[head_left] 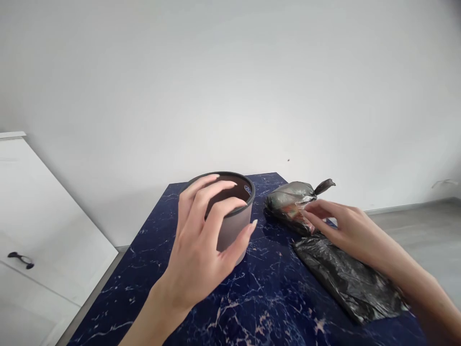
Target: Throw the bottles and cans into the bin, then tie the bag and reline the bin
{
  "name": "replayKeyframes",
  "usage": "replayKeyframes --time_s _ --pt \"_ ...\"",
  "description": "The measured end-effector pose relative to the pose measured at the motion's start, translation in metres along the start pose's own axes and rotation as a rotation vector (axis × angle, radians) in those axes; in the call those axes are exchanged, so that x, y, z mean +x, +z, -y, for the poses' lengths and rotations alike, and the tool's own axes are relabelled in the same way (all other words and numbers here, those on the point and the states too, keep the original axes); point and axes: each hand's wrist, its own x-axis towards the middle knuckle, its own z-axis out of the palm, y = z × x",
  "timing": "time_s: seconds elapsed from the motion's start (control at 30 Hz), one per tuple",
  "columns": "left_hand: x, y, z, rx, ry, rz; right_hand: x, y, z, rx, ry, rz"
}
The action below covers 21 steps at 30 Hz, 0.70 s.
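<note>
My left hand (203, 240) is curved around the near side of a round grey bin (234, 218) with a dark rim, fingers spread over its edge and thumb on its right wall. The bin stands upright on a dark blue marble-patterned table (259, 298). My right hand (340, 223) reaches left with fingers stretched out, their tips touching a tied-up black plastic bag (291, 199) with something orange showing through it. Below my right forearm lies a flat folded black plastic bag (347, 278).
A white wall rises behind the table. A white cabinet (39, 230) with a black handle (21, 260) stands at the left. Grey floor (425, 230) shows to the right of the table.
</note>
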Motion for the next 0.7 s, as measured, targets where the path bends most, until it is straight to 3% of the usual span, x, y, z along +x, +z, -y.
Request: replayKeyframes --time_s 0.07,0.13,0.2,0.3,0.4,0.57,0.7 --pt "-0.006 0.006 -0.011 -0.099 0.071 -0.088 -0.031 0.012 -0.037 -0.085 0.138 0.003" --pt "-0.019 0.018 -0.018 -0.209 0.135 -0.086 -0.066 0.026 -0.069 -0.134 0.199 0.037" --pt "-0.041 0.035 -0.02 -0.303 0.166 0.012 -0.099 0.041 -0.09 -0.14 0.223 0.03" --pt "-0.079 0.063 -0.013 -0.419 0.132 0.25 -0.135 0.062 -0.1 -0.145 0.204 0.047" --pt "-0.112 0.08 -0.004 -0.486 0.012 0.442 -0.152 0.078 -0.086 -0.102 0.189 0.049" --pt "-0.144 0.085 -0.001 -0.469 -0.159 0.492 -0.159 0.1 -0.03 0.035 0.089 0.114" --pt "-0.159 0.086 -0.006 -0.458 -0.178 0.567 -0.16 0.103 0.022 0.178 -0.024 0.21"
